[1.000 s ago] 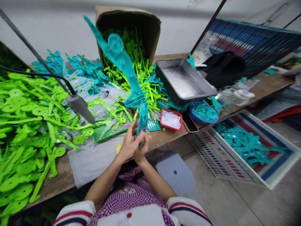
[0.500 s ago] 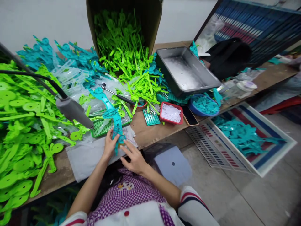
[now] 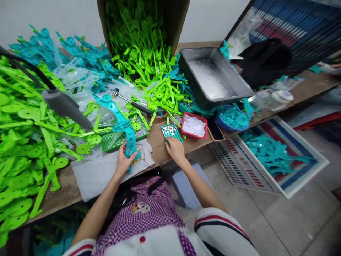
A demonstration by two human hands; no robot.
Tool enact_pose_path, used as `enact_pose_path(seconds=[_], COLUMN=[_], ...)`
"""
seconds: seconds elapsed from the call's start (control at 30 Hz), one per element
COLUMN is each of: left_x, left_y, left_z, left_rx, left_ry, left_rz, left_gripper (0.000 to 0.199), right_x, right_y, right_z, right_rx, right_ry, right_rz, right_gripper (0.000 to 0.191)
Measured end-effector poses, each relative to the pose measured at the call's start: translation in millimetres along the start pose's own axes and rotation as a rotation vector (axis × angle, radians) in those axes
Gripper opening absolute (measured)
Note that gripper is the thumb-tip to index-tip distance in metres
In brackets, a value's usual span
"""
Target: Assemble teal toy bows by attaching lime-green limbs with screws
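The teal plastic piece [image 3: 128, 133] slants up from the front of the grey cloth [image 3: 93, 174], its near end above the cloth and its far end reaching beyond it, across the green tray [image 3: 109, 143]. Your left hand [image 3: 124, 163] pinches it near the lower end, thumb on top and fingers partly hidden by the piece. Your right hand [image 3: 176, 151] is to the right of the cloth, fingers bent together at the small teal tray [image 3: 163, 132]; whether they grip a disc, you cannot tell from here. The piece looks light and fairly stiff, with smooth faces that may slip a little. Its length probably makes the far end swing, so the broad section just past the cloth's far edge seems the steadiest hold; the slender tip looks easiest to bend or snap.
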State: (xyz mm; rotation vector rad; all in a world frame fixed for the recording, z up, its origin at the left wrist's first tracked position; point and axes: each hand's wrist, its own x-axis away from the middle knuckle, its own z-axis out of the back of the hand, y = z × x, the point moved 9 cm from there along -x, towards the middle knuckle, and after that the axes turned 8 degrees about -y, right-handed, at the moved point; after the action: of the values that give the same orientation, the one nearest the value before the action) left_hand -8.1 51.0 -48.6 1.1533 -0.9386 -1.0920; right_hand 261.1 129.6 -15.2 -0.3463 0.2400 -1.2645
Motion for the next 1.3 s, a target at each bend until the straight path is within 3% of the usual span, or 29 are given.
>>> enact_pose_path(seconds=[0.13,0.23,0.43,0.83,0.93,1.17,1.3], left_x=[-0.6,-0.6,1.6,2.6,2.8,3.8,5.1], left_y=[1.2,2.3,3.3,5.1,3.1,4.8,5.7], left_z=[-4.1,-4.8,-4.4,-2.9,-0.8,0.3,0.9], left_rx=[-0.046,-0.069,-0.061,-0.045,-0.045,-0.113,-0.14], left_ry=[-0.014,-0.023,-0.027,0.015,0.049,0.05,0.061], left_rz=[-0.012,-0.027,-0.028,-0.062,-0.059,-0.03,0.047], left_gripper=[0.068,0.069,0.071,0.08,0.072,0.039,0.028], right_x=[12.7,-11.1,-52.2,-53.8,-52.8,-53.1,-34.3], right_y=[7.4,7.6,-1.3,-6.2,-10.2,-8.5,-38.3], right_z=[10.8,15.1,1.4,-0.1,-2.3,10.7,23.6], right_rx=[-0.056,-0.106,-0.042,0.127,0.15,0.072,-0.062], right_ry=[0.002,0.024,-0.131,-0.234,-0.239,-0.107,0.034], right_rz=[0.085,0.064,0.08,0.018,0.017,0.029,0.088], right_gripper=[0.025,0.023,0.018,0.028,0.027,0.023,0.026])
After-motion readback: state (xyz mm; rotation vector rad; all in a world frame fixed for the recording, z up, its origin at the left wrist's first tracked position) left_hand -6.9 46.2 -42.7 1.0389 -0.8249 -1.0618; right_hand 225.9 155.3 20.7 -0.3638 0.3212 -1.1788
